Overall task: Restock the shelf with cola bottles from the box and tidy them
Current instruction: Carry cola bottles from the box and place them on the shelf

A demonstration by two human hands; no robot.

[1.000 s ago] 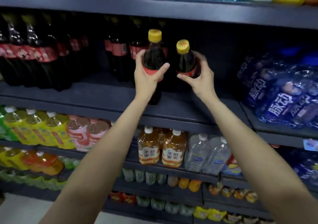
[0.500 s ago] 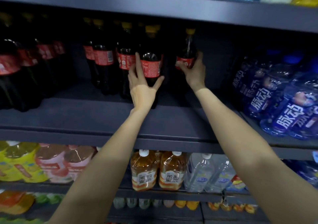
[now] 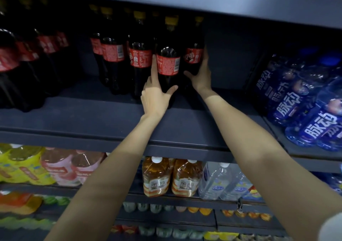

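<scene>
Nearest: two bare forearms raised to the dark shelf (image 3: 103, 118), matt and flat, apparently painted metal, with a wide bare strip along its front edge. Left hand (image 3: 154, 97) wrapped round the lower body of the front cola bottle (image 3: 167, 68), index finger straight up its left flank, thumb hooked under on the right; a holding grip, not a wide one. Right hand (image 3: 200, 74) curled round the right side of the rear cola bottle (image 3: 193, 59), thumb across the front below the label. Both bottles upright on the shelf at the right end of the cola row (image 3: 120, 55), seemingly touching their neighbours. Bottles tall, narrow and smooth: glossy dark plastic, red wrap labels, yellow caps close under the upper shelf. Risks, as judged: smooth plastic slipping in a low one-handed hold; tall narrow shape tipping if pushed at label height, knocking the row like skittles; caps catching the shelf above if lifted; labels left turned unevenly. Box not in view. Farther right, well apart: blue bottles (image 3: 303, 100), shiny film, lying tilted. Below: amber bottles (image 3: 156, 177), white-capped, clear and rounded.
</scene>
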